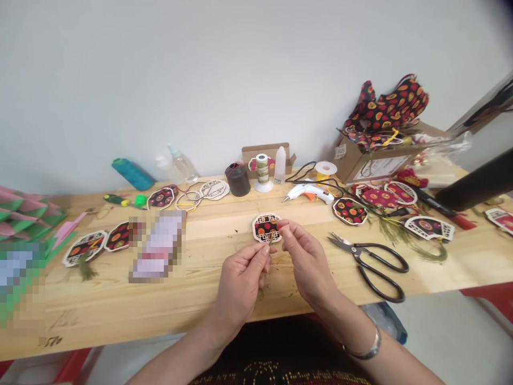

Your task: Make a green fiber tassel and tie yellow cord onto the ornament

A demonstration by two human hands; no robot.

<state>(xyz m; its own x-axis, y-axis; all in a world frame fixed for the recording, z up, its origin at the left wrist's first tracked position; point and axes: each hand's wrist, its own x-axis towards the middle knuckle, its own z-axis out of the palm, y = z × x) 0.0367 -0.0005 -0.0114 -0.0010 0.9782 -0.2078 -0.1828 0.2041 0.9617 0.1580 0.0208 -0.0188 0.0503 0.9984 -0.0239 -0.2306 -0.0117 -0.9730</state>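
Left hand (239, 279) pinches green thread (272, 239) at the lower side of a patterned ornament (261, 231), mid-worktop (180, 310) toward the front edge; right hand (308, 259) has fingertips together at the ornament's right side, grip contents unclear. Black-handled scissors (356, 249) lie right of the right hand, handles toward the front edge, white glue gun (310, 191) farther back. Along the back edge: teal thread cone (133, 174), black spool (238, 181), white bottle (280, 167), then a cardboard box (355, 166) heaped with patterned fabric (395, 107) toward the back right corner.
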